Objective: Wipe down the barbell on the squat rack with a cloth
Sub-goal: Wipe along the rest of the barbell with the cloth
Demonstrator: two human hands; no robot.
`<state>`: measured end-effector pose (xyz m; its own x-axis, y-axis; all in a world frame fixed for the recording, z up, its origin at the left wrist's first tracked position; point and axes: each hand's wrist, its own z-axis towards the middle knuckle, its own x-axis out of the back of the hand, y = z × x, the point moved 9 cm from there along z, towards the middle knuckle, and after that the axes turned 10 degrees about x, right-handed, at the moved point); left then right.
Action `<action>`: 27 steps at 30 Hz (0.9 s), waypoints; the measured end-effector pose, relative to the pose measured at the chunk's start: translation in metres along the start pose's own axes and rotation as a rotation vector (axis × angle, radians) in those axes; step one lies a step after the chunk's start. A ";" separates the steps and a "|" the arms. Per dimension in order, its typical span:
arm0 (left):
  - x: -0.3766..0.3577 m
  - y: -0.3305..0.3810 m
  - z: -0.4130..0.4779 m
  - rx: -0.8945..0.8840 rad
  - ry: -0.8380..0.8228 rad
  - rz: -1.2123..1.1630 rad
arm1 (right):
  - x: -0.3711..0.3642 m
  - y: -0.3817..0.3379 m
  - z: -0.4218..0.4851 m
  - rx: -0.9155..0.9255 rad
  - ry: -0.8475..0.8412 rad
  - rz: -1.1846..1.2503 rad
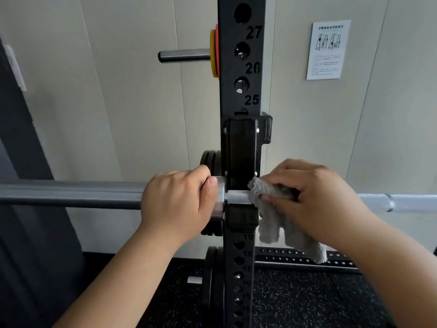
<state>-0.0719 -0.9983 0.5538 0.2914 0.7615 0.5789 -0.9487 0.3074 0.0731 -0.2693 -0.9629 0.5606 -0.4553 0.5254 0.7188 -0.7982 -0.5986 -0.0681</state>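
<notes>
A steel barbell (71, 194) lies across the picture in the black J-hook (241, 147) of the squat rack upright (241, 79). My left hand (177, 202) grips the thick sleeve just left of the hook, its thumb against the collar. Right of the hook, my right hand (314, 200) holds a grey cloth (272, 223) wrapped round the thin shaft, with the cloth's loose end hanging below the bar. The shaft (402, 202) runs on to the right edge.
Black weight plates (210, 162) hang behind the upright, and more plates (212, 285) stand low on a peg. A storage peg (184, 55) with a yellow and red plate sticks out to the left higher up. A paper notice (328, 49) hangs on the wall. Speckled black rubber flooring (307, 299) lies below.
</notes>
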 end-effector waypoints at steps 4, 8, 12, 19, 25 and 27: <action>0.000 0.001 -0.003 -0.012 0.009 -0.039 | -0.024 -0.017 0.014 0.176 -0.177 -0.011; 0.000 0.001 -0.003 0.015 0.024 -0.038 | -0.017 -0.007 -0.015 0.257 -0.317 -0.155; -0.001 0.000 -0.002 0.027 0.024 -0.047 | -0.008 0.006 -0.021 0.254 -0.211 -0.177; 0.001 0.002 -0.003 0.041 0.035 -0.049 | -0.030 -0.027 0.028 0.404 -0.041 0.042; -0.001 0.001 -0.003 0.052 0.003 -0.062 | -0.014 -0.003 0.013 0.383 -0.204 -0.059; 0.000 0.001 -0.002 0.047 0.014 -0.065 | -0.016 -0.009 0.019 0.409 -0.166 -0.033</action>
<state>-0.0725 -0.9967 0.5521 0.3535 0.7490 0.5604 -0.9326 0.3291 0.1484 -0.2473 -0.9779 0.5629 -0.3364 0.4638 0.8196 -0.5739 -0.7910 0.2121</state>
